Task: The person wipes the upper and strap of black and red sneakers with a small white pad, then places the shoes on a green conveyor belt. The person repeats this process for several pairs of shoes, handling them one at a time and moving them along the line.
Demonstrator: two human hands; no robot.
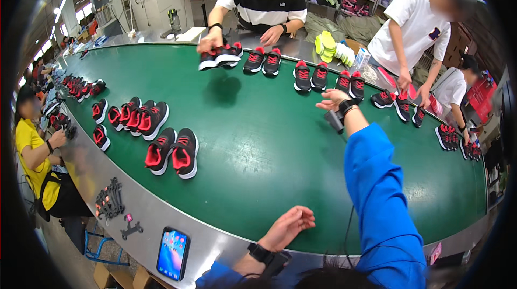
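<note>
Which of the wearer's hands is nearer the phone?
Left. The left hand is over the green surface, right of the phone; the right hand is much farther off, near black-and-red shoes along the far side.

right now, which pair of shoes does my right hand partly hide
The third black pair right of the lifted shoes, along the belt's far edge: your right hand covers part of its left shoe, while the next pair leftward shows almost whole.
</note>
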